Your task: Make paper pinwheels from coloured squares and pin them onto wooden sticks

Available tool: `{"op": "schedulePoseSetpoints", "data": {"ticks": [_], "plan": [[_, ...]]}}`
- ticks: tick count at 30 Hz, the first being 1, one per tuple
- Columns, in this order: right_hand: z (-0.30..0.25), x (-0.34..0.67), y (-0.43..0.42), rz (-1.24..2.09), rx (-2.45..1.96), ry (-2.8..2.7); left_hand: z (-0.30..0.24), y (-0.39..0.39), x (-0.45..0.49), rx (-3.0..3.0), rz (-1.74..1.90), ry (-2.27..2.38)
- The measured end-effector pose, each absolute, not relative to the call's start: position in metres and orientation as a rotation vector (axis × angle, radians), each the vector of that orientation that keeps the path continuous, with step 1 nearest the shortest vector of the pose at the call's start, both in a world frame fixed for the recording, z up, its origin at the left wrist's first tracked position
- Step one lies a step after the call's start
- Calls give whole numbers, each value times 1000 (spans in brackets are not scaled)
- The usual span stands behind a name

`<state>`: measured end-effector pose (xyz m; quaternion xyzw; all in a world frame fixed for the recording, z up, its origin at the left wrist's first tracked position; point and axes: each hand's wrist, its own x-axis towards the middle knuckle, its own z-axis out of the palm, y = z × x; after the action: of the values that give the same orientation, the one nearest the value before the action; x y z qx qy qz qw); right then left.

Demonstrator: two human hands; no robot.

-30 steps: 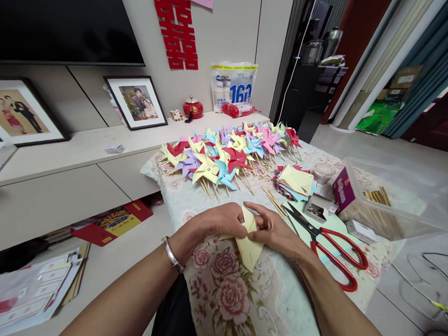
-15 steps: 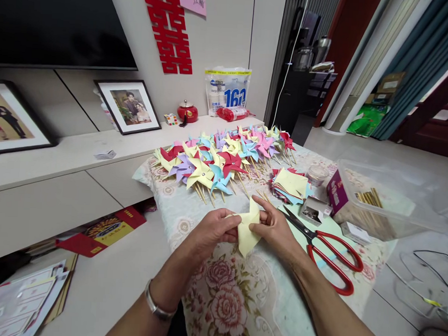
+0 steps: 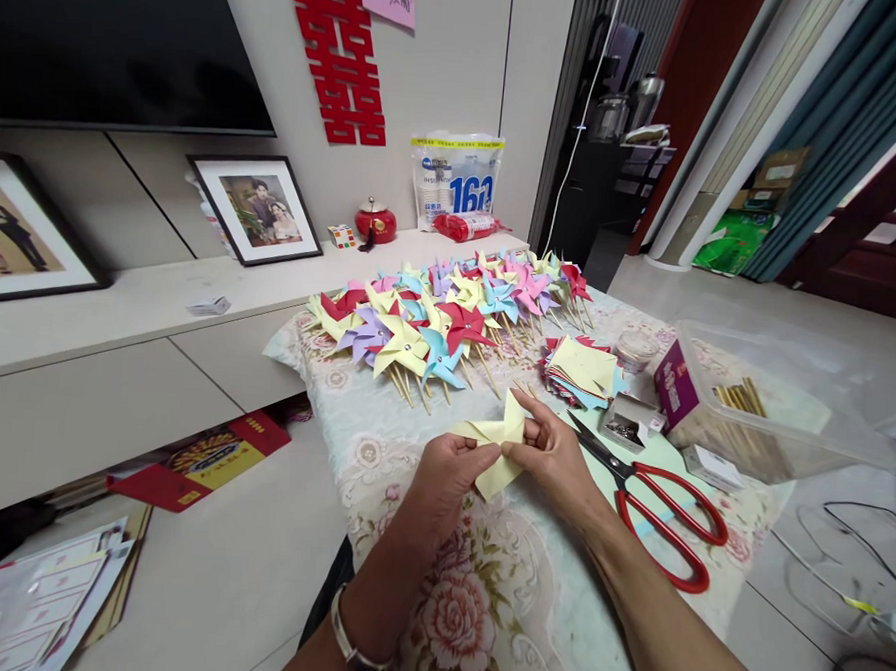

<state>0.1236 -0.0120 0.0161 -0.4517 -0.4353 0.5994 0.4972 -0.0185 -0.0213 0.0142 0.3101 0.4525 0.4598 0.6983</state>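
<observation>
Both of my hands pinch a pale yellow cut paper square [image 3: 493, 448] above the flowered tablecloth [image 3: 479, 598]. My left hand [image 3: 447, 476] grips its lower left part with closed fingers. My right hand [image 3: 558, 453] pinches the folded corners at its middle, fingers pressed together. Beyond them lies a heap of finished paper pinwheels [image 3: 449, 321] on sticks, in yellow, red, blue, pink and purple.
Red-handled scissors [image 3: 654, 502] lie right of my right hand. Behind them are a stack of cut paper squares [image 3: 581, 368], a small box of pins [image 3: 628, 420], a round tin [image 3: 638, 347] and a clear plastic box [image 3: 767, 402] holding sticks. A low cabinet [image 3: 116, 358] stands left.
The paper has turned from hanging downward to lying flatter between my hands. My left hand has shifted beneath it, and another corner is folded toward the middle.
</observation>
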Motion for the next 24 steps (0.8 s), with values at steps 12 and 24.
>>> {"op": "schedulePoseSetpoints", "data": {"ticks": [12,24], "plan": [[14,125,-12,1363,-1090,-1168,14,-17,-23,701,1026,1047],[18,127,-23,257,-922,-2039,25,-9,-32,621,1133,1124]]}}
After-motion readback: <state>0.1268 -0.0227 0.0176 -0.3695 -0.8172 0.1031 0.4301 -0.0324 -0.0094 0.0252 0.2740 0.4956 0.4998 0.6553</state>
